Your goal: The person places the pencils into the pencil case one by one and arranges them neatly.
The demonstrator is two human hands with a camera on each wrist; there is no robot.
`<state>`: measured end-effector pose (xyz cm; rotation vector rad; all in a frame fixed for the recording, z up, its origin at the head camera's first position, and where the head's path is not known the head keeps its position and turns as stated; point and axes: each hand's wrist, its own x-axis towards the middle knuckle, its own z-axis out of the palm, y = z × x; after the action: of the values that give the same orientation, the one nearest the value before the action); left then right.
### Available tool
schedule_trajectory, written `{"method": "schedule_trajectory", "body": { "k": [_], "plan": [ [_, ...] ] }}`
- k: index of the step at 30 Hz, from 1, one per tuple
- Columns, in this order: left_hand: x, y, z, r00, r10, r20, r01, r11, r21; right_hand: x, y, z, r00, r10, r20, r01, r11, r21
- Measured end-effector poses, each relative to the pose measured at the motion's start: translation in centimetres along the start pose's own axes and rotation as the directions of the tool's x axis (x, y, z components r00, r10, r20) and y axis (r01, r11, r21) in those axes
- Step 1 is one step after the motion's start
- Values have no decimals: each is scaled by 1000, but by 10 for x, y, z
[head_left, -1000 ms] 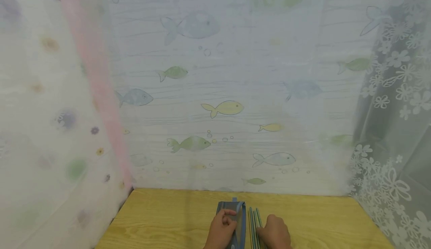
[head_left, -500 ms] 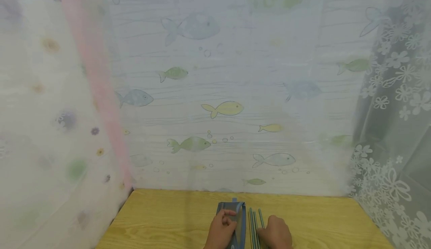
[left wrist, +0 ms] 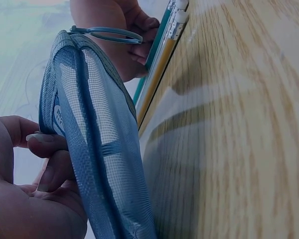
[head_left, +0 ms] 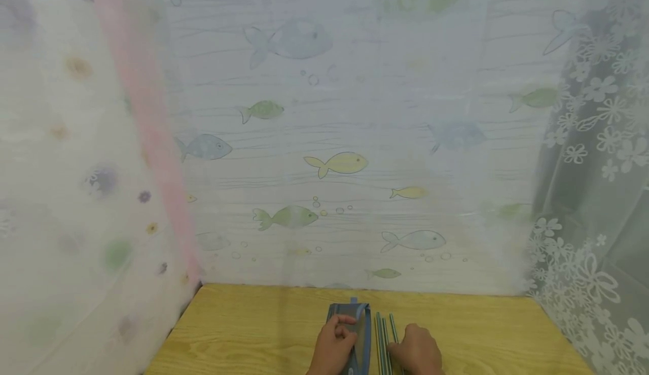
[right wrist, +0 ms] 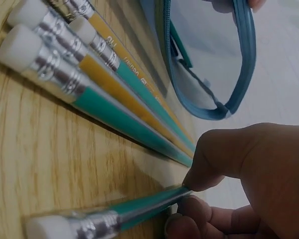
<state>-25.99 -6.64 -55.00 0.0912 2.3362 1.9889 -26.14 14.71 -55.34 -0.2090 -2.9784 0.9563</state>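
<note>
A blue mesh pencil case [left wrist: 97,129] with an unzipped top lies on the table under my left hand [head_left: 333,346]. In the left wrist view, that hand's fingers and thumb grip the case's side. My right hand [head_left: 416,349] is to the right of the case. Between thumb and fingers it pinches a green pencil [right wrist: 149,206] with a white eraser, its far end hidden by the hand. Several green and yellow pencils [right wrist: 124,119] with white erasers lie side by side between the case and that hand, apart from the pinched one. Inside the open case, a green piece [right wrist: 182,47] shows.
The wood-grain table [head_left: 253,324] ends at the back against a hanging sheet printed with fish [head_left: 334,163]. A flower-printed curtain [head_left: 593,273] hangs at the right, and a pale sheet with a pink stripe [head_left: 157,138] at the left.
One pencil has come away from the row toward the right, in my right hand's pinch, mostly in the first half second. My left hand and the pencil case have stayed put.
</note>
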Motion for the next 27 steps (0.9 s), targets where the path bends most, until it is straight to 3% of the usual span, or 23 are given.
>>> {"method": "schedule_trajectory", "body": {
  "k": [12,27],
  "plan": [
    [-1,0,0,1000,6,2,-6,1000,-8,-5,-5,-4,996,-77,-45,79,996,42],
    [-1,-2,-1,1000,21,6,-21,1000,-21,-8,-14,-7,983,-178,41,166,964,207]
  ]
}}
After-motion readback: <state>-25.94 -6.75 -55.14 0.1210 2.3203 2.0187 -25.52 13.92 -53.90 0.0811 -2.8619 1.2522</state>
